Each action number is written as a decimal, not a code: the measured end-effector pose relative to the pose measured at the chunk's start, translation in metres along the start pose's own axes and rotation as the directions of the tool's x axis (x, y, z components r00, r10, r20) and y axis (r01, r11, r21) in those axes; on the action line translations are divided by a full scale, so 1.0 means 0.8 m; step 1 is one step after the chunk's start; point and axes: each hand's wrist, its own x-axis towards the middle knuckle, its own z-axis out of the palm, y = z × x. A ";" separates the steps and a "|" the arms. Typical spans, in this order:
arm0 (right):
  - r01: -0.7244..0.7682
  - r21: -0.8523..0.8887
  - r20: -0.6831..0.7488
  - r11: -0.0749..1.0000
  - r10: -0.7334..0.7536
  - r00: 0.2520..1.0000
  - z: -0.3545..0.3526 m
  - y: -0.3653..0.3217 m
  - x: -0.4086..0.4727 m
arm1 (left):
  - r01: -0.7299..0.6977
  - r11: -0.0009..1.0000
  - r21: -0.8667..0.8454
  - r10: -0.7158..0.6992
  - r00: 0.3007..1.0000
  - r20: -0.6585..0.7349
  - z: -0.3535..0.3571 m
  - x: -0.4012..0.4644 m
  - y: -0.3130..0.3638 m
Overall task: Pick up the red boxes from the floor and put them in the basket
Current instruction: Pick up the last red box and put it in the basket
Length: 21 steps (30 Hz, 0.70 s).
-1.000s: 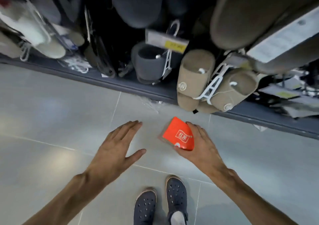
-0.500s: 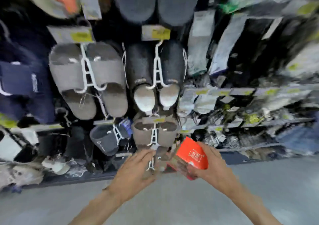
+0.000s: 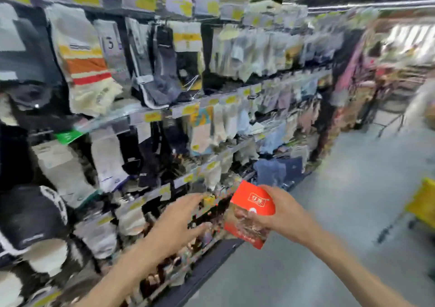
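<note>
A red box (image 3: 253, 209) with a white label is held in my right hand (image 3: 280, 215) at lower centre, tilted, in front of the shelf's foot. My left hand (image 3: 179, 222) hovers just left of it, fingers spread and holding nothing, a short gap from the box. At the right edge a yellow basket (image 3: 422, 203) on a wheeled frame shows partly, blurred. No other red boxes are visible.
Shelves of hanging socks (image 3: 164, 94) and caps fill the left and centre, close to my hands. Grey floor (image 3: 341, 200) of an aisle runs to the right. Blurred racks and a metal frame (image 3: 388, 116) stand at the far right.
The view has swung up from the floor and to the right. My right hand has lifted the red box from the floor to shelf height. My left hand rose beside it.
</note>
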 end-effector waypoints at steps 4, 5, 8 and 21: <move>-0.087 -0.028 -0.071 0.996 0.085 0.994 -0.086 0.093 0.026 | -0.114 0.993 -0.018 0.114 0.993 0.016 0.060 0.145 0.056; -0.109 -0.041 -0.091 0.993 0.105 0.990 -0.106 0.116 0.033 | -0.139 0.989 -0.043 0.140 0.990 0.022 0.074 0.179 0.072; -0.176 -0.053 -0.143 0.983 0.167 0.976 -0.157 0.195 0.058 | -0.193 0.976 -0.105 0.198 0.979 0.042 0.119 0.280 0.120; -0.448 -0.045 -0.339 0.893 0.408 0.848 -0.330 0.460 0.191 | -0.515 0.820 -0.249 0.547 0.834 0.076 0.294 0.690 0.241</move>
